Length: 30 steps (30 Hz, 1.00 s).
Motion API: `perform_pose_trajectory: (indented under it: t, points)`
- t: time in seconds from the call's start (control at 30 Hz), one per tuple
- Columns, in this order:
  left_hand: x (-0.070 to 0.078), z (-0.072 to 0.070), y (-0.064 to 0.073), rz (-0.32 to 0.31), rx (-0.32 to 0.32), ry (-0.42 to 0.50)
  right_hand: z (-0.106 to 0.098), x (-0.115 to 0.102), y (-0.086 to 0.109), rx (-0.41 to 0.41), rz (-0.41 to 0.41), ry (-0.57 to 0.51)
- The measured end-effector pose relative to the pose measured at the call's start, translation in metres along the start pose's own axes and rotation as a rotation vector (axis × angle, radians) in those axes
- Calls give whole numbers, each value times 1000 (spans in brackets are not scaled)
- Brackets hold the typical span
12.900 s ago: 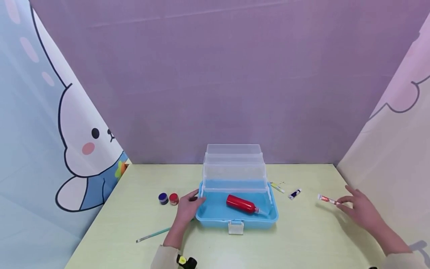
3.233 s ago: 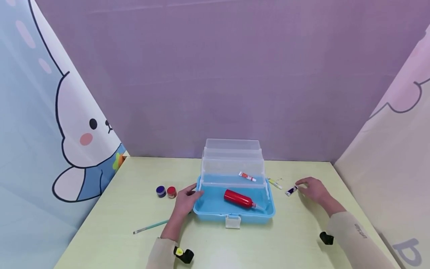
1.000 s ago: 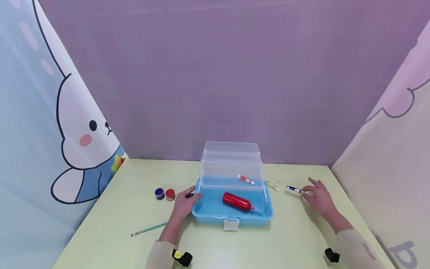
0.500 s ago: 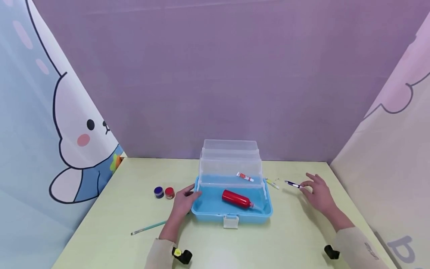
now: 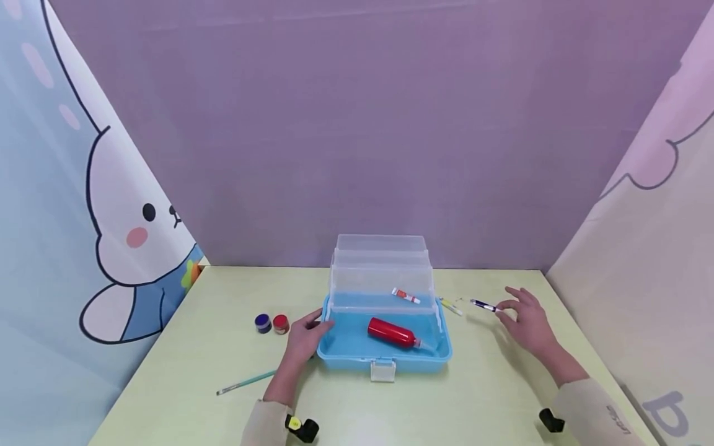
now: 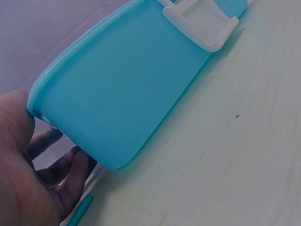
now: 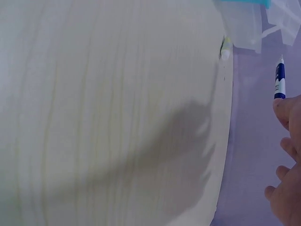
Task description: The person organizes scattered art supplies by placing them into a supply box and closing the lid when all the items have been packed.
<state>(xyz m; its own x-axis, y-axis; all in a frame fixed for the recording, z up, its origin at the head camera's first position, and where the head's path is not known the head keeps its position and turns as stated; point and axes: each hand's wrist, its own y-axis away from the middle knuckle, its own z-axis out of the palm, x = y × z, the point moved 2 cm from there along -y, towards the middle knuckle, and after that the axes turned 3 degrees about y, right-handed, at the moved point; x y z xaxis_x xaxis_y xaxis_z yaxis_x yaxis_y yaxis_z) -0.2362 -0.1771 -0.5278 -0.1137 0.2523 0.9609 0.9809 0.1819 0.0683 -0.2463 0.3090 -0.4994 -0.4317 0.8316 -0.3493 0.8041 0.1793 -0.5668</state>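
My left hand [image 5: 304, 341] grips the left rim of a blue plastic box [image 5: 385, 365], thumb over the edge and fingers along the outer side. The box's translucent lid with stepped trays [image 5: 385, 282] stands raised. Inside lies a red squeeze bottle [image 5: 392, 332] with a clear nozzle; a red-and-white paint tube [image 5: 406, 295] rests in a tray. Between thumb and index finger, my right hand [image 5: 528, 323] pinches one end of a dark blue and white paint tube [image 7: 280, 80], held above the table to the right of the box. Its other fingers are spread.
A yellow-and-white paint tube [image 5: 451, 306] lies just right of the box. Two small paint jars, one purple [image 5: 263, 323] and one red [image 5: 281, 323], stand left of it. A teal paintbrush [image 5: 245, 382] lies at the front left, partly behind the left forearm. A purple curtain [image 5: 379, 124] backs the table.
The red-and-white tube went from my right hand into the tray. My right hand then picked the dark blue tube off the table and lifted it. The left hand stayed on the box.
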Motion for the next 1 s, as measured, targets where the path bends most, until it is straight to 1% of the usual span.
perform_pose_trajectory:
  t: [0.1,0.2,0.47,0.57,0.6,0.73,0.83,1.0]
  points:
    - [-1,-1,-1,6,2,-3,1,-3,-1,9,1,-7]
    - [-2,0,-1,-7,5,-3,1,-4,-2,16,-1,-10]
    - [-2,0,-1,-8,7,6,2,-13,-9,61,-44,-9]
    - [-2,0,-1,-19,6,6,3,-17,-11,72,-49,-8]
    - [-2,0,-1,-11,3,2,2,-18,-13,77,-51,-6]
    - [-5,1,1,-2,7,2,4,-21,-16,73,-49,-4]
    - [-7,1,1,-8,8,4,4,-23,-17,70,-56,0]
    - [-6,1,-1,-3,5,8,3,-28,-21,68,-69,-10]
